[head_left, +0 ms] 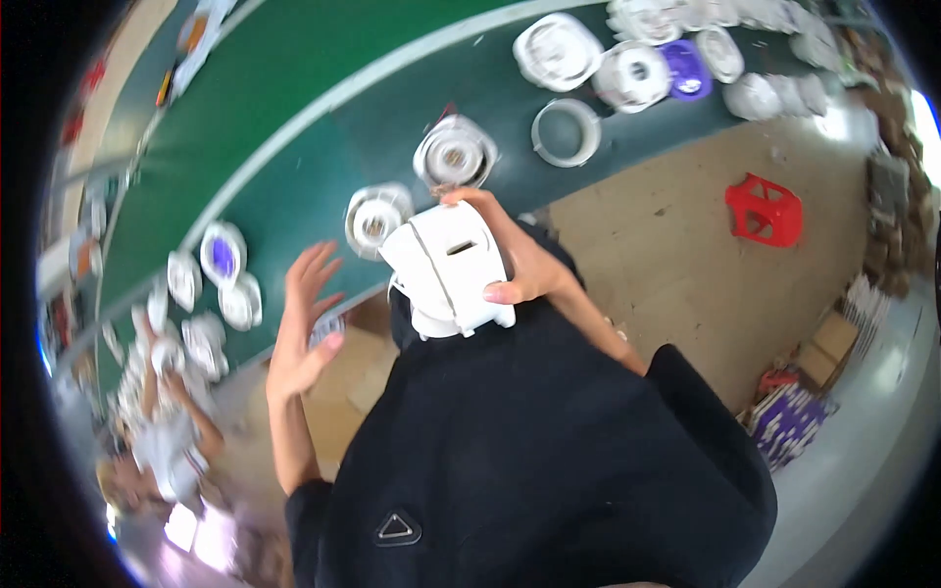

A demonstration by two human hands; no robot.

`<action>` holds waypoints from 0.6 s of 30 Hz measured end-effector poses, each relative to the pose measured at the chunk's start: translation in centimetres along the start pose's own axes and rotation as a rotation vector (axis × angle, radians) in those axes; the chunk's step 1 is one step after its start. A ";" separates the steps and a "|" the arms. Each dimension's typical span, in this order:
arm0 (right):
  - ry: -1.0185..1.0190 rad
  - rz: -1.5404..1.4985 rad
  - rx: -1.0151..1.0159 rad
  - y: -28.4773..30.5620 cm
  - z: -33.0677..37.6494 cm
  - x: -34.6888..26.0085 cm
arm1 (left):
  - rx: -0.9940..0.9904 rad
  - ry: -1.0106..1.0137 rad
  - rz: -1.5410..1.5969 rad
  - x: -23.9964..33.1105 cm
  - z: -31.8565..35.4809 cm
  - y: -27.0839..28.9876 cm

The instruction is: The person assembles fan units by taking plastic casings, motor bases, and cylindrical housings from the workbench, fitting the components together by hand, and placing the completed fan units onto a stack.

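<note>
White housing (446, 269) lifted off the green worktop (294, 137), clasped in right hand (524, 265) against the chest. Left hand (306, 323) spread wide, holding nothing. Round parts (456, 152) lying on the worktop, seemingly awaiting handling.

The scene is brightly and evenly lit from above, with soft, faint shadows. Glare washes out the white housings (794, 59) at the upper right and the pale floor (882, 382) along the right rim. Fisheye distortion bends the green tabletop (294, 127) into an arc and darkens the corners to black. Motion blur softens the whole frame, most of all the open left hand (304, 323) and the person (167, 441) at the lower left.
</note>
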State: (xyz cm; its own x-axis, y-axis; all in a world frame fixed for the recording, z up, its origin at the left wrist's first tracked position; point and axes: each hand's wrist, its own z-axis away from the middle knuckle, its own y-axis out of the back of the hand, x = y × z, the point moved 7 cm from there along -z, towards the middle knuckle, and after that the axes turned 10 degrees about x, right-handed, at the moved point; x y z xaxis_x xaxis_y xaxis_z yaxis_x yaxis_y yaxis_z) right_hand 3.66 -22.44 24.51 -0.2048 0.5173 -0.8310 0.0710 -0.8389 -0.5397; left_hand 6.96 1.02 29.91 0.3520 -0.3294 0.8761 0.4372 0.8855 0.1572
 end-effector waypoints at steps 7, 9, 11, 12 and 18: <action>-0.153 -0.839 0.307 4.7 -0.4 1.5 | -0.035 0.171 0.456 -7.7 -6.0 -8.6; -0.128 -0.845 0.309 6.0 -2.0 1.1 | -0.107 0.084 0.579 -6.6 -8.8 -11.5; -0.117 -0.818 0.281 7.2 -4.4 1.2 | 0.011 0.155 0.733 -6.5 -11.1 -12.6; -0.110 -0.757 0.257 7.7 -5.8 1.3 | 0.100 0.184 0.728 -6.8 -12.6 -12.7; 0.139 0.711 0.475 11.2 -14.1 -2.0 | 0.203 0.142 0.711 -7.6 -22.4 -6.7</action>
State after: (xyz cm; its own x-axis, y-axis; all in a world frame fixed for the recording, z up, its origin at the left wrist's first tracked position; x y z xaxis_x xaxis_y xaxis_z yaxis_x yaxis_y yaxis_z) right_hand 18.67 -30.48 18.27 -0.1429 -0.1671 -0.9755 -0.2852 -0.9369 0.2023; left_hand 19.91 -9.75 12.02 0.6018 0.3174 0.7328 -0.0920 0.9390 -0.3313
